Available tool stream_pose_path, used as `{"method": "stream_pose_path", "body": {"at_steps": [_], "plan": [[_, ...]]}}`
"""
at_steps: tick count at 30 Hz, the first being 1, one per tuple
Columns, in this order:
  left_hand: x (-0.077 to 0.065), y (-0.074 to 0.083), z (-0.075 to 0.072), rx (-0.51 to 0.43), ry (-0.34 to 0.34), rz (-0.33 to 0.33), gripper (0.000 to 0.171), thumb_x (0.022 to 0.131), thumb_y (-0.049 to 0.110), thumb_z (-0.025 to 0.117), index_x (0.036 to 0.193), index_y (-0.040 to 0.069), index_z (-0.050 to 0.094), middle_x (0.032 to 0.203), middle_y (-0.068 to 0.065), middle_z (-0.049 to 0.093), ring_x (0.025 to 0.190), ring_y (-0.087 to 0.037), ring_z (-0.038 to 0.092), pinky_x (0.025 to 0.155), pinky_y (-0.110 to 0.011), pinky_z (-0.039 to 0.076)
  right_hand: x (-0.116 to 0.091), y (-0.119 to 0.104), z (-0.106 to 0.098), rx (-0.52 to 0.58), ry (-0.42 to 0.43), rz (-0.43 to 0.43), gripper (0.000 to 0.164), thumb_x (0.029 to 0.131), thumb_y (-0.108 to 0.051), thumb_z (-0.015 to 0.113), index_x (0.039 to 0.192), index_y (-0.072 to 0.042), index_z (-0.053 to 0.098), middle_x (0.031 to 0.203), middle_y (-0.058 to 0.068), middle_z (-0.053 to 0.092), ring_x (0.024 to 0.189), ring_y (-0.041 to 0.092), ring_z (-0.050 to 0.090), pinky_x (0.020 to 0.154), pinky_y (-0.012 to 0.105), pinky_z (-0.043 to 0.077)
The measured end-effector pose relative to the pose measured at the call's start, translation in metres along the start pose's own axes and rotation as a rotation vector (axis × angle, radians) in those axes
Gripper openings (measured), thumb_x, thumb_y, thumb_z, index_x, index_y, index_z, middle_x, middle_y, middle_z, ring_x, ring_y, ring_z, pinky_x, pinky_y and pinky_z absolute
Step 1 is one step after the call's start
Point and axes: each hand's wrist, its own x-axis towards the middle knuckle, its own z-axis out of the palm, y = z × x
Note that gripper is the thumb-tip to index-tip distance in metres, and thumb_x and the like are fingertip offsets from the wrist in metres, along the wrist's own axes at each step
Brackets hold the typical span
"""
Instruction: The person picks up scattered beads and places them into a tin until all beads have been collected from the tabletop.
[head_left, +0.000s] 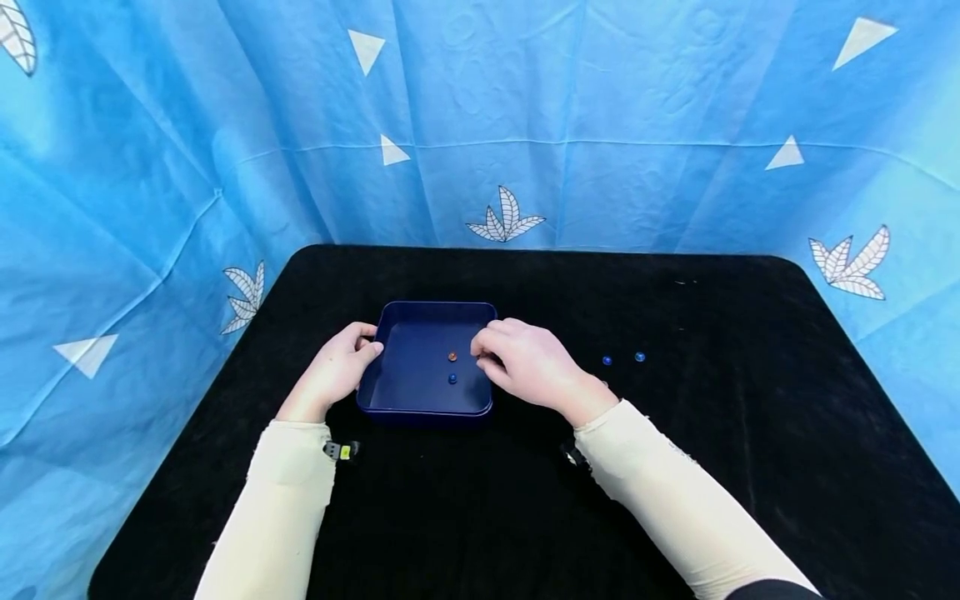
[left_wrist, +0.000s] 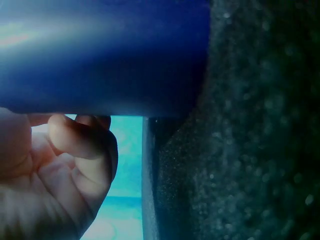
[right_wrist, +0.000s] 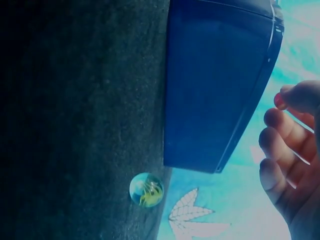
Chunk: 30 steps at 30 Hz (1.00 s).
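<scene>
Cream sleeves (head_left: 277, 500), nearest the lens, frame a blue tray (head_left: 412, 350) on a black table (head_left: 465, 517), a little left of centre. Inside, toward the right wall, lie an orange marble (head_left: 452, 357) and, just nearer the wearer, a blue marble (head_left: 452, 378). The left hand (head_left: 337, 367) grips the tray's left wall, thumb at the rim and fingers bent along the outside. The right hand (head_left: 525, 358) hovers by the right rim, fingers curled; the right wrist view shows thumb and forefinger nearly closed, pinching a small red piece (right_wrist: 279, 101), too blurred to identify. Two more blue marbles (head_left: 607, 361) sit on the table beyond the right wrist. In the wrist view, a clear marble (right_wrist: 146, 190) with a yellow swirl rests near the tray. Behind hangs a blue curtain (head_left: 637, 100) printed with white triangles and leaves.
</scene>
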Motion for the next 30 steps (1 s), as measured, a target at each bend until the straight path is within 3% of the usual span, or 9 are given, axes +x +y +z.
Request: {"method": "stream_pose_path", "body": {"at_steps": [9,19,22,30], "plan": [[-0.001,0.002,0.0,0.039,0.023,-0.015,0.038,0.107,0.026,0.05,0.139,0.006,0.051,0.105,-0.013,0.059,0.063,-0.025,0.058,0.062,-0.039,0.051,0.001,0.0,-0.002,-0.009,-0.003,-0.003,0.007,0.097,-0.024,0.07,0.103,-0.023,0.068,0.098,-0.012,0.062,0.085,0.006,0.057,0.073,0.026,0.051],[-0.003,0.003,-0.001,0.018,0.017,0.012,0.041,0.107,0.024,0.05,0.141,0.002,0.049,0.105,-0.014,0.059,0.06,-0.023,0.056,0.06,-0.038,0.051,-0.011,0.02,-0.013,-0.009,0.0,0.111,0.009,0.095,-0.024,0.07,0.103,-0.021,0.07,0.097,-0.011,0.063,0.086,0.006,0.058,0.075,0.032,0.052],[-0.001,-0.001,-0.001,-0.041,-0.003,0.0,0.041,0.107,0.024,0.052,0.14,0.002,0.05,0.105,-0.016,0.059,0.065,-0.025,0.058,0.061,-0.038,0.052,-0.018,0.031,-0.019,-0.01,0.027,0.14,0.01,0.093,-0.023,0.07,0.103,-0.021,0.07,0.096,-0.01,0.064,0.086,0.009,0.061,0.075,0.035,0.053],[0.002,-0.014,-0.008,-0.319,-0.112,-0.047,0.042,0.104,0.019,0.057,0.139,-0.003,0.047,0.111,-0.025,0.059,0.083,-0.035,0.062,0.064,-0.036,0.057,-0.038,0.058,-0.037,-0.024,0.02,0.26,0.011,0.092,-0.023,0.069,0.102,-0.019,0.071,0.093,-0.01,0.063,0.08,0.014,0.061,0.074,0.038,0.052]]}}
